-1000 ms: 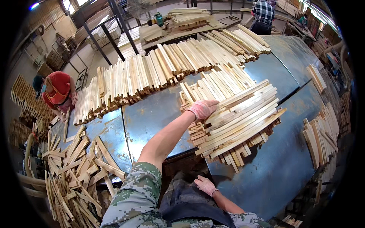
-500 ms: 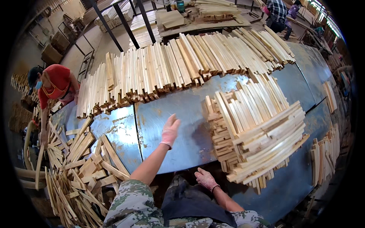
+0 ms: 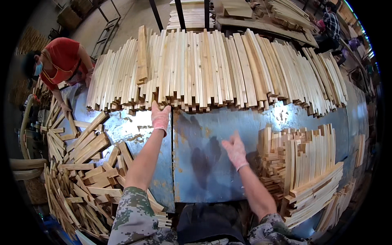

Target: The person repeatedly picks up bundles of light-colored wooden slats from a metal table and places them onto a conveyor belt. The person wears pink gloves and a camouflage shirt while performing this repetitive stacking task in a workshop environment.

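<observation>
A long row of pale wooden strips (image 3: 204, 69) lies side by side across the far part of the metal table (image 3: 196, 163). My left hand (image 3: 160, 118), in a pinkish glove, reaches to the near ends of these strips. Its thumb and fingers are apart, and the fingertips touch or nearly touch one strip end; no strip is visibly gripped. Over the table's middle hangs my right hand (image 3: 235, 151), gloved too, slightly blurred, fingers stretched out and nothing in them. To its right stands a stack of wooden strips (image 3: 312, 155), layered crosswise.
Loose wooden offcuts (image 3: 94, 179) are heaped at the left. A person in a red top (image 3: 67, 57) leans over that side, one hand among the pieces. Another person in a checked shirt (image 3: 330, 26) is at the far right. Dark metal posts (image 3: 179, 14) rise behind the row.
My left hand has moved forward to the strip row. My right hand has come up from beside my body to above the table. The view has turned left.
</observation>
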`<state>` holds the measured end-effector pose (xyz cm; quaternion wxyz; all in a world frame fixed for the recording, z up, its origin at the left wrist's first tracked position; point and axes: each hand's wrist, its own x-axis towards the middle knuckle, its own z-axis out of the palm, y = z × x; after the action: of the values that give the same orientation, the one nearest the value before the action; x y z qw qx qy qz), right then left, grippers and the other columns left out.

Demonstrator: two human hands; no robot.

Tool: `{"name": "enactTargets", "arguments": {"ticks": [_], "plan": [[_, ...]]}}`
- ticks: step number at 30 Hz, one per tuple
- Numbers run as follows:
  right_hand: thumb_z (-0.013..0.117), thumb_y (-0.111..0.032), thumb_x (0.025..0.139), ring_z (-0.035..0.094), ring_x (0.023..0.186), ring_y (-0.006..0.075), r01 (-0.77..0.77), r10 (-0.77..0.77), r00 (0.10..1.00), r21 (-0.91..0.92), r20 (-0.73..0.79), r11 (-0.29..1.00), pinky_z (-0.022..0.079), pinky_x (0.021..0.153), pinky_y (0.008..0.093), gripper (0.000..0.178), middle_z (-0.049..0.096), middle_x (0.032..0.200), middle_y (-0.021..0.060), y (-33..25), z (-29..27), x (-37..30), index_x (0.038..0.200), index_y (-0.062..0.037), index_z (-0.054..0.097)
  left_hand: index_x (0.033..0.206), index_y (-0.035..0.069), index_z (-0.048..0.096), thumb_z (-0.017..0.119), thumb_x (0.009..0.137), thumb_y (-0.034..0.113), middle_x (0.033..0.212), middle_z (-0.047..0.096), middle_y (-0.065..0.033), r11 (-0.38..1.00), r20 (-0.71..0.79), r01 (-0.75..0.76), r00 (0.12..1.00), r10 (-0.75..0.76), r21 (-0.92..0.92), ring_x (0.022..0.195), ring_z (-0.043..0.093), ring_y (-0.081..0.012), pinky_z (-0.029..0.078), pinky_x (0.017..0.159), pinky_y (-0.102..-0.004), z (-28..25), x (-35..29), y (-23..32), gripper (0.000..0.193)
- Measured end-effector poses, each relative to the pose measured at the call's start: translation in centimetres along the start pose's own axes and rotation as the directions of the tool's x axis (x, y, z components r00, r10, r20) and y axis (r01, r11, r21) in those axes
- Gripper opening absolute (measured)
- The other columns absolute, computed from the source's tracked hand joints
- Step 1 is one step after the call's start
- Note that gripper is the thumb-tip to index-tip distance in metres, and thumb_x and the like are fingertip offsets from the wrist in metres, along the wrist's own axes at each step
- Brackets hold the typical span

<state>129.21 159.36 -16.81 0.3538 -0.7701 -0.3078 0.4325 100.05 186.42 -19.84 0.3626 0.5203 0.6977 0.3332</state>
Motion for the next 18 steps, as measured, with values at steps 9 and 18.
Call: {"name": "enactTargets", "arguments": {"ticks": [9,18], "plan": [[0.088,-0.037,0.08,0.033,0.159,0.0364,-0.001,-0.035,0.997,-0.476,-0.068,0.88,0.032,0.129,0.0414,0.12,0.03,0.175,0.0206,-12.6,-0.5,14.9,0.172,-0.0051,0.017,0.136,-0.002,0.061,0.083,0.081,0.035,0.134,0.069,-0.0273,0.895,0.167,-0.019,0.984,-0.063,0.445,0.127,0.066,-0.0434,0.052,0.108,-0.049,0.7,5.4,5.0,0.069],[0.088,-0.03,0.073,0.041,0.149,0.0443,0.065,-0.124,0.991,-0.609,-0.055,0.79,0.039,0.124,0.0471,0.116,0.046,0.155,0.0259,-12.3,2.0,18.9,0.167,-0.0101,0.024,0.102,0.0,0.068,0.072,0.082,0.019,0.103,0.074,-0.0268,0.763,0.041,-0.079,0.997,0.069,0.642,0.101,0.071,-0.0467,0.056,0.091,-0.0547,1.8,6.4,4.2,0.027]]}}
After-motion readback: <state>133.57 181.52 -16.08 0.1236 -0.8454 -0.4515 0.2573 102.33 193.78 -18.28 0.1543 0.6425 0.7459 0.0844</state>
